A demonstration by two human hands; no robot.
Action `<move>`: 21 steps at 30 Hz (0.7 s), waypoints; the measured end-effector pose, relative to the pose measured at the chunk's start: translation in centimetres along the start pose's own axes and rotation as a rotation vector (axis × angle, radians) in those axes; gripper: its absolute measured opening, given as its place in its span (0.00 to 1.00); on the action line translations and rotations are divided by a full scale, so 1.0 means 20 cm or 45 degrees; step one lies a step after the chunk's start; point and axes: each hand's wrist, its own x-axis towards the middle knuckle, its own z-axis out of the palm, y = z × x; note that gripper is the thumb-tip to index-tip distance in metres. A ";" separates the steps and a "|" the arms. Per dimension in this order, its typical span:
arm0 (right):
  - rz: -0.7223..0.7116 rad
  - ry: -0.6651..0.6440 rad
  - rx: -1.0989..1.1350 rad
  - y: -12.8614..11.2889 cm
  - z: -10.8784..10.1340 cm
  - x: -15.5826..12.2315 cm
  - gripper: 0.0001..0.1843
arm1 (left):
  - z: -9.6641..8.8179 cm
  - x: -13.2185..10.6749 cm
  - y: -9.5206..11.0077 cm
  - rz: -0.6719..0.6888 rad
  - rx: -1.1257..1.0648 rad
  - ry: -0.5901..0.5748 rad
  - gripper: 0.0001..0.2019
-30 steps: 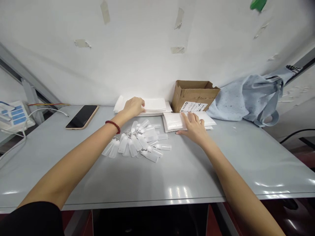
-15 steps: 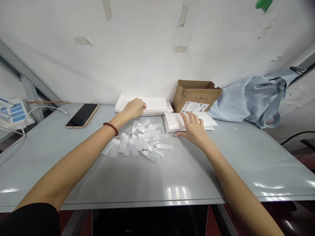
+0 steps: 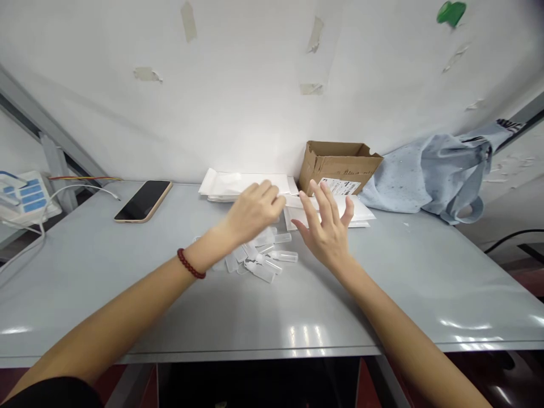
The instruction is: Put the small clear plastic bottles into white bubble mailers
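My left hand (image 3: 257, 212) is closed, its fingers curled and the back of the hand turned up, just left of a pile of white padded envelopes (image 3: 361, 212). Whatever its fingers may hold is hidden. Over the front of that pile, my right hand (image 3: 325, 229) has its fingers spread, and I see nothing gripped in it. Beneath my left wrist lies a heap of small clear plastic bottles with white caps (image 3: 260, 271), partly covered by the hand. A second stack of white envelopes (image 3: 238, 183) rests against the wall, behind my left hand.
An open cardboard box (image 3: 340, 167) with a label stands behind the right pile. Light blue cloth (image 3: 420, 170) is bunched at the right. A phone (image 3: 143, 201) lies at the left beside a white cable (image 3: 80, 186) and a power strip (image 3: 32, 198).
My left hand has come off the left envelope stack, moving right and nearer to me, over the bottles. My right hand has shifted slightly left, its fingers more raised and spread.
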 end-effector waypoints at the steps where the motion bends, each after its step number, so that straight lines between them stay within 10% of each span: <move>1: -0.027 0.036 0.005 -0.02 0.01 -0.01 0.18 | -0.01 0.00 0.05 0.051 -0.030 0.064 0.12; 7: -0.070 0.091 0.067 0.04 0.06 -0.03 0.12 | 0.00 -0.02 0.18 0.037 -0.232 0.176 0.12; 11: -0.026 0.183 0.061 0.11 0.04 -0.01 0.07 | 0.00 -0.08 0.08 -0.569 -0.531 0.205 0.08; 15: -0.016 0.219 0.118 0.10 0.01 0.01 0.08 | -0.04 -0.17 -0.04 -1.365 -1.277 0.141 0.25; 21: 0.009 0.137 0.140 0.05 -0.01 0.01 0.09 | -0.08 -0.24 -0.07 -1.604 -2.418 -0.149 0.11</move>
